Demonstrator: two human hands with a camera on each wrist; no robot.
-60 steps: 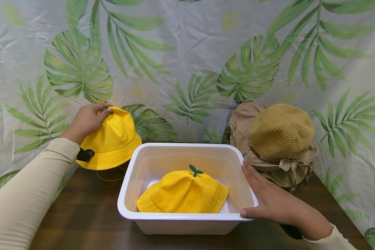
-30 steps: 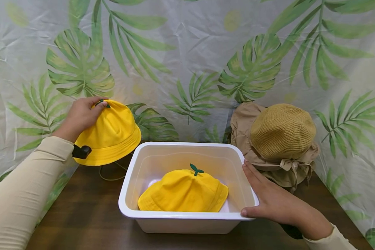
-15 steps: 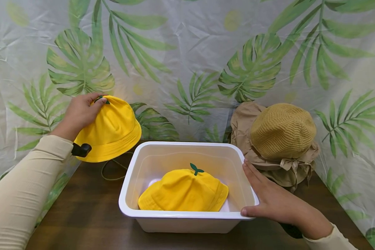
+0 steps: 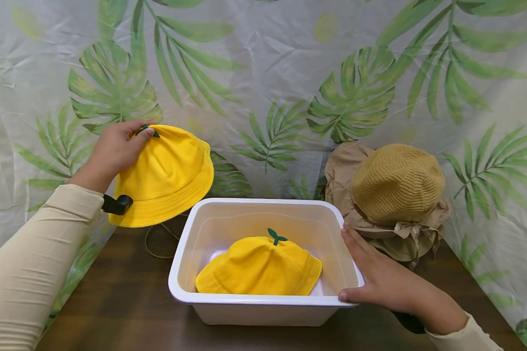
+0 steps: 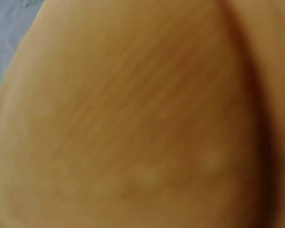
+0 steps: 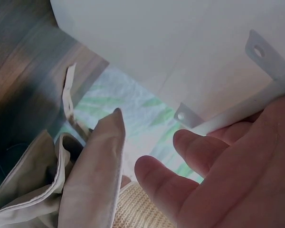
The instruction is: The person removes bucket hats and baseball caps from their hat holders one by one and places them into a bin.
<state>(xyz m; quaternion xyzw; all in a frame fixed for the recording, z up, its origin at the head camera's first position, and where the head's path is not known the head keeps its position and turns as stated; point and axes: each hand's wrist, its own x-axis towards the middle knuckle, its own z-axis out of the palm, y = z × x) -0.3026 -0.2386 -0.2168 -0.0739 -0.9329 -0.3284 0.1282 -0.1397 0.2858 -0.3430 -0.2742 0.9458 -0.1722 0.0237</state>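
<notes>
My left hand [image 4: 116,155] pinches a yellow bucket hat [image 4: 169,170] by the top of its crown, at the green sprout. The hat hangs tilted at the left, with a thin cord loop [image 4: 148,243] below. Its fabric [image 5: 133,104] fills the left wrist view, blurred. A second yellow hat [image 4: 259,268] with a green sprout [image 4: 276,237] lies inside the white plastic tub [image 4: 263,314]. At the tub's right side my right hand [image 4: 391,278] rests on the rim, thumb at the near corner, fingers extended along the side. In the right wrist view, two fingertips [image 6: 149,168] are off the tub.
Behind the right hand sit a beige fabric hat [image 4: 342,170] with a bow and, over it, a tan knitted hat [image 4: 397,185]. A leaf-print curtain [image 4: 263,73] stands at the back of the dark wooden table [image 4: 114,302].
My left hand has lifted the yellow hat upward, and just now slightly to the right, tilting its brim. My right hand, the tub and the hat inside stay in place.
</notes>
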